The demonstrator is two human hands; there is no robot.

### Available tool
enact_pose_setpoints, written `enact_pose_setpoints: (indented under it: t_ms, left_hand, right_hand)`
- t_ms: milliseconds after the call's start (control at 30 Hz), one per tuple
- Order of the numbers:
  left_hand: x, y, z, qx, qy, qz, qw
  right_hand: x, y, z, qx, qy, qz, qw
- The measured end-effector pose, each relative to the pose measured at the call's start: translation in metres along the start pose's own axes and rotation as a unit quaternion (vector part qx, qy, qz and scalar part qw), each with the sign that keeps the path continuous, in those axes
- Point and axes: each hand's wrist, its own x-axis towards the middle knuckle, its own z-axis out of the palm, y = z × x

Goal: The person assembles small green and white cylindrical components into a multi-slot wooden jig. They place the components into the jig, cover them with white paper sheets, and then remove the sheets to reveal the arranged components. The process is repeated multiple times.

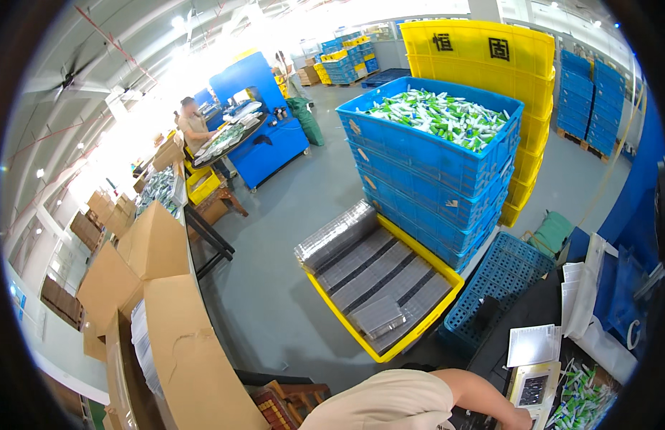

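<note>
My left arm, in a beige short sleeve, reaches from the lower edge toward the lower right. At its end my left hand (517, 418) rests at the near side of a pale frame (534, 387) with a dark window; its fingers are cut off and hard to make out. A flat white tray (533, 345) lies just beyond that frame. To the right of the hand is a heap of small green, white and blue tubes (582, 396). My right hand is outside the picture.
A yellow crate (381, 351) holds stacked clear plastic trays. Behind it rise stacked blue crates (433, 190), the top one full of green-and-white tubes. A blue basket (494, 276) stands beside the dark table. At left is an open carton (185, 337); farther off, a person (195, 129) stands at a table.
</note>
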Motion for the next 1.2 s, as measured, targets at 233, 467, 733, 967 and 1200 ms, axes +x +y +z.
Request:
enact_pose_setpoints:
  t_ms: [233, 467, 733, 967, 1200]
  left_hand:
    - [-0.045, 0.014, -0.020, -0.103, 0.102, -0.058, 0.988]
    - [-0.058, 0.023, -0.059, -0.128, 0.152, -0.170, 0.965]
    - [-0.134, 0.031, -0.120, -0.431, 0.230, -0.286, 0.824]
    - [-0.118, -0.032, -0.207, -0.213, 0.264, -0.368, 0.866]
    - [0.000, -0.117, -0.207, 0.015, 0.218, -0.184, 0.958]
  right_hand:
    - [0.024, 0.027, -0.026, -0.005, -0.043, -0.082, 0.996]
    - [0.072, 0.068, -0.063, -0.065, -0.130, -0.196, 0.970]
    - [-0.001, 0.032, -0.010, 0.116, -0.128, -0.202, 0.964]
    - [-0.031, -0.048, 0.119, -0.103, -0.015, -0.082, 0.991]
    - [0.101, -0.105, 0.234, -0.347, 0.081, -0.335, 0.873]
